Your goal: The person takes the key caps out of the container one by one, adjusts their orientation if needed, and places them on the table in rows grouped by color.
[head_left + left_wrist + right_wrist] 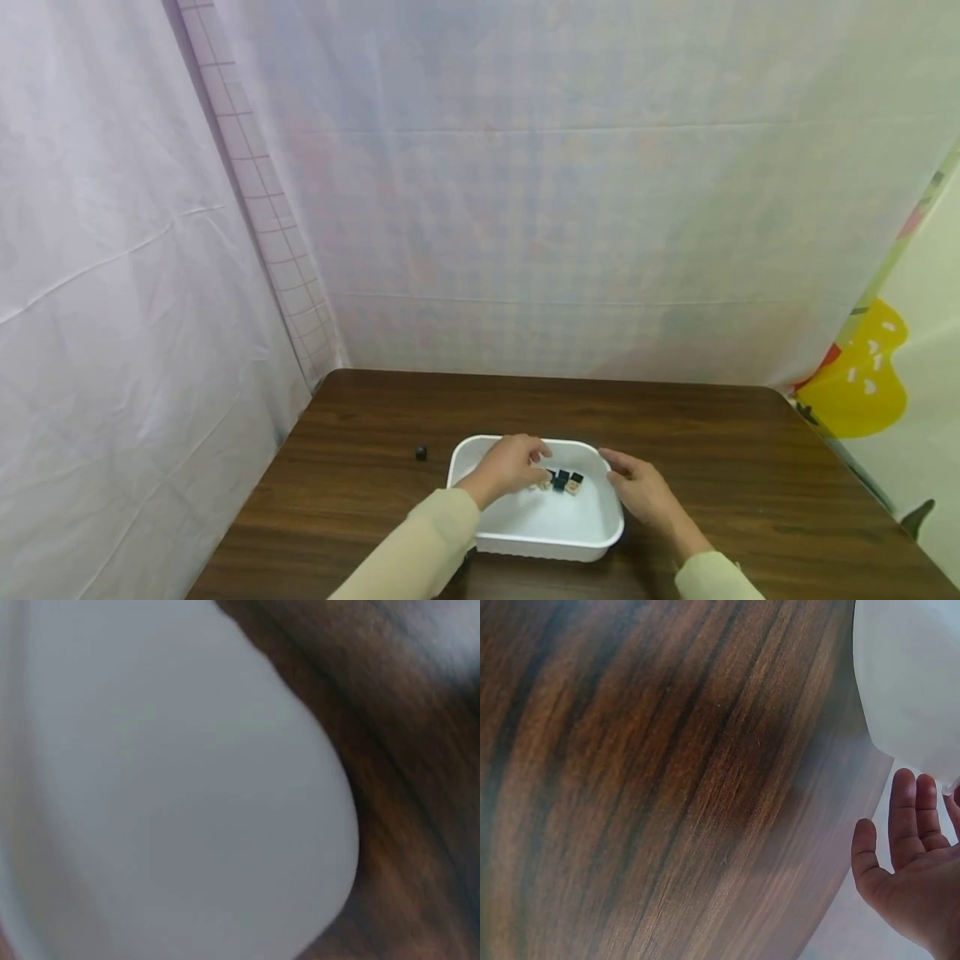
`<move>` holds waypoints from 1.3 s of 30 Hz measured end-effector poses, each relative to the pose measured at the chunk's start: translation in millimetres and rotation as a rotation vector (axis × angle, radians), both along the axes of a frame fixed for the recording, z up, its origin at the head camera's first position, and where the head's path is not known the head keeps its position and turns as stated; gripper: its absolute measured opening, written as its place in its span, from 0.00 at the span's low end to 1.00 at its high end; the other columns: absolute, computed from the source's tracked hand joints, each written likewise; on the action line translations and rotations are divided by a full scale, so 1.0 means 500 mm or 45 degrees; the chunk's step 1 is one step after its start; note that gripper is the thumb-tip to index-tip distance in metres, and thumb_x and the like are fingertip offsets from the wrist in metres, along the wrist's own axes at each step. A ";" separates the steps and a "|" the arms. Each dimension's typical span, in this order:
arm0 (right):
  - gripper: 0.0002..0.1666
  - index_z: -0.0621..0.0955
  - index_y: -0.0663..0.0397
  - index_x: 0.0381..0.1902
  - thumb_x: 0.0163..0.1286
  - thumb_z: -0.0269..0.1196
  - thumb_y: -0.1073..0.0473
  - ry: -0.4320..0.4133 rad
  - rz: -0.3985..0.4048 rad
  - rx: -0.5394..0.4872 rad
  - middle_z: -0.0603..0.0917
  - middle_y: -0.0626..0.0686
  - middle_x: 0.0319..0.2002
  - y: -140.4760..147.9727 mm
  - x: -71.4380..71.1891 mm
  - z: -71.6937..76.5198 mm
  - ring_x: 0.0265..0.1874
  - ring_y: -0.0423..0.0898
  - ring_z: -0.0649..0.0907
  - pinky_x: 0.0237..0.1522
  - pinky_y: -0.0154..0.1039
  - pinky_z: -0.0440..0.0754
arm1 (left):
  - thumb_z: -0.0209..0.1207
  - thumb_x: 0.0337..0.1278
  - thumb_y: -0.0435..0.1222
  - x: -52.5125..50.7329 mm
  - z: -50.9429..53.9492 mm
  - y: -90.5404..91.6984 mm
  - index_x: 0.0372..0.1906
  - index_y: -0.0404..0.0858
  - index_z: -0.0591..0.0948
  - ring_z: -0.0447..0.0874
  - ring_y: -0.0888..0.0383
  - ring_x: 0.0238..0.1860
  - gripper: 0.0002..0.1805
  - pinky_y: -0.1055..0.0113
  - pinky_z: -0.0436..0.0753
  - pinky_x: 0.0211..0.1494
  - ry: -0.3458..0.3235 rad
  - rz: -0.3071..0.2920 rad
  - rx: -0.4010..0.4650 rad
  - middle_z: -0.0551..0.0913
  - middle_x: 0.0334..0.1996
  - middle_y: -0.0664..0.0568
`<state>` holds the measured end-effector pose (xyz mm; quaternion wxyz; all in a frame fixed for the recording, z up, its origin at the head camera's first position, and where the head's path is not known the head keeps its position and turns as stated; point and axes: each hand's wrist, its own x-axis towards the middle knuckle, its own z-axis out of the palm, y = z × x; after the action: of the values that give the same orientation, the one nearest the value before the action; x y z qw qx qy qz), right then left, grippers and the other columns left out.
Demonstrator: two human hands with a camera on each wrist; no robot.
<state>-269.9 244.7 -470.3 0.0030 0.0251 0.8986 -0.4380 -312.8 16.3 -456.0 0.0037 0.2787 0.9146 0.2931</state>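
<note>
A white tray (543, 552) stands on the table with several small black and wood-coloured cubes (562, 481) inside, grouped toward its far right part. My left hand (510, 464) reaches over the tray from the left; its bent fingers are spread apart beside the cubes, partly covering them. At the tray's right rim, my right hand (641, 487) holds the edge by thumb and forefinger. The right wrist view shows the other fingers of that hand (915, 862) stretched loosely beside the tray's outer wall (907, 690). Only blurred white tray wall (187, 780) fills much of the left wrist view.
One black cube (421, 453) lies alone on the brown wooden table (360, 492), left of the tray. A dark object (465, 565), mostly hidden, is beneath the left forearm. Pale curtains (525, 208) hang behind the table and at its left.
</note>
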 end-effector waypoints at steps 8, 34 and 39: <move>0.24 0.75 0.66 0.64 0.71 0.54 0.67 0.046 0.016 -0.003 0.78 0.71 0.57 0.002 0.003 0.000 0.54 0.63 0.79 0.53 0.56 0.78 | 0.71 0.50 0.38 -0.001 -0.033 0.034 0.44 0.44 0.88 0.82 0.62 0.41 0.13 0.70 0.77 0.48 0.140 -0.046 -0.175 0.87 0.39 0.56; 0.25 0.74 0.66 0.65 0.72 0.54 0.67 0.030 0.014 0.000 0.77 0.71 0.59 0.002 0.000 0.001 0.56 0.65 0.79 0.53 0.56 0.78 | 0.73 0.45 0.45 0.001 -0.052 0.058 0.38 0.54 0.90 0.72 0.64 0.34 0.11 0.72 0.71 0.40 0.532 -0.163 -0.597 0.75 0.29 0.60; 0.24 0.74 0.65 0.65 0.72 0.54 0.67 0.026 0.012 0.011 0.77 0.70 0.59 0.001 0.002 0.001 0.56 0.65 0.79 0.53 0.56 0.78 | 0.72 0.48 0.45 0.000 -0.058 0.063 0.39 0.54 0.90 0.72 0.65 0.35 0.10 0.73 0.71 0.42 0.521 -0.156 -0.624 0.75 0.29 0.61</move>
<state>-268.8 245.4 -469.6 -0.0043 0.0163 0.9006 -0.4344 -313.0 47.6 -485.1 -0.0954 0.3772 0.9212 0.0013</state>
